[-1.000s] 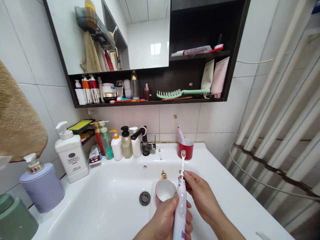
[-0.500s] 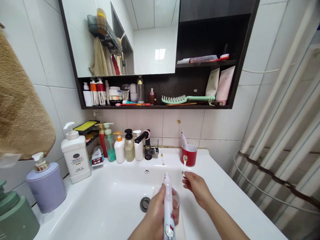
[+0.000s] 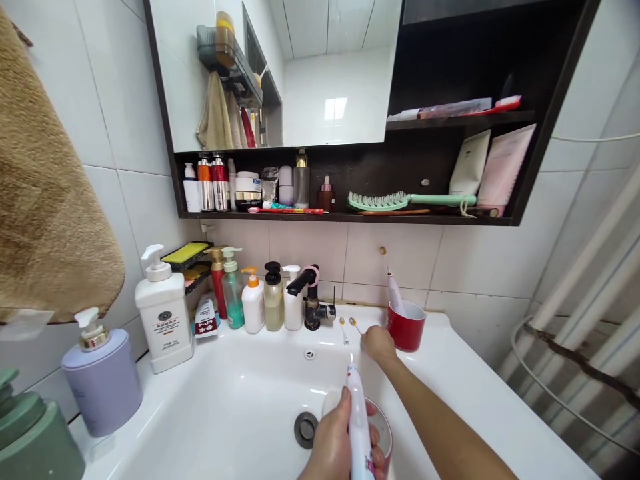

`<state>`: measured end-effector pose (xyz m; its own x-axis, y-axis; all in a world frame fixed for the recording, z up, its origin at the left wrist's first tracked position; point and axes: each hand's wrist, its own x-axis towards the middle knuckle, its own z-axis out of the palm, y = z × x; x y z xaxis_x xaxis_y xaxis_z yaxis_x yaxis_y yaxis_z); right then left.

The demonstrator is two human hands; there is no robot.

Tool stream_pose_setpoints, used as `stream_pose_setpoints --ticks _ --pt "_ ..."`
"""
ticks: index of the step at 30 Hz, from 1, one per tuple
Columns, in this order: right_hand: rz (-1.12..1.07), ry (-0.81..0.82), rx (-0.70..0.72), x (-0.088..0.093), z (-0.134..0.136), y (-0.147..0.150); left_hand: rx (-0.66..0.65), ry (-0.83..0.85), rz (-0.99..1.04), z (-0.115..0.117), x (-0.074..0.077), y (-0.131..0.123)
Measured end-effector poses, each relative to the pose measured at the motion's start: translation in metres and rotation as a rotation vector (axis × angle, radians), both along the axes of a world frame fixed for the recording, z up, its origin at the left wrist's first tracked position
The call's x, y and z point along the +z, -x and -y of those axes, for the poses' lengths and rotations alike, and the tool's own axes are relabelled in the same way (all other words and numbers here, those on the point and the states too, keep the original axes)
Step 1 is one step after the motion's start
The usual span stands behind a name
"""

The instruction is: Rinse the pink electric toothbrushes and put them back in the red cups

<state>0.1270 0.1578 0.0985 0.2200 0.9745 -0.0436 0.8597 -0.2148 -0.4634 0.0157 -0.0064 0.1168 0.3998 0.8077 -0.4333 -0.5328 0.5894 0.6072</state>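
White tiles wall in the sink where we stand, with a dark shelf and mirror above it holding jars, tubes and a green hairbrush. Along the back ledge a row of bottles stands to the left of the black faucet. A white pump bottle and a lavender pump bottle sit further left under a brown towel. To the right of the faucet stands a red mug, just beside our reaching hand, and pale pipes run down the right wall.

Our wrists hide part of the basin, and the drain shows just left of them. A cup sits low in the basin, mostly covered by our left hand. That hand is cut off by the bottom edge. A small white piece on the ledge is too small to name.

Our left hand is closed around the toothbrush handle, which points up over the basin. Our right hand is stretched to the ledge, fingers curled shut on the stem of the brush head. Its bristle end lies between the faucet and the mug. We cannot tell whether it touches the ledge.
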Motion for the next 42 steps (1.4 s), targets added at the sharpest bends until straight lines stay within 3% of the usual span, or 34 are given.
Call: stream_pose_setpoints --ticks 10,17,27,35,42 --pt "0.193 -0.012 0.081 -0.001 -0.006 0.0 0.02 -0.018 0.024 0.0 0.002 0.0" --pt "0.22 0.048 0.034 -0.002 -0.014 -0.004 -0.013 0.025 0.088 0.0 0.0 0.002" --pt "0.251 -0.103 0.091 -0.004 0.0 0.001 0.0 0.003 0.063 -0.001 0.0 0.001" --pt "0.167 -0.129 0.099 0.004 0.002 0.011 0.019 -0.006 -0.013 -0.001 0.001 0.001" --pt "-0.121 -0.041 0.095 0.009 0.004 0.036 -0.037 -0.087 -0.008 0.0 0.001 0.001"
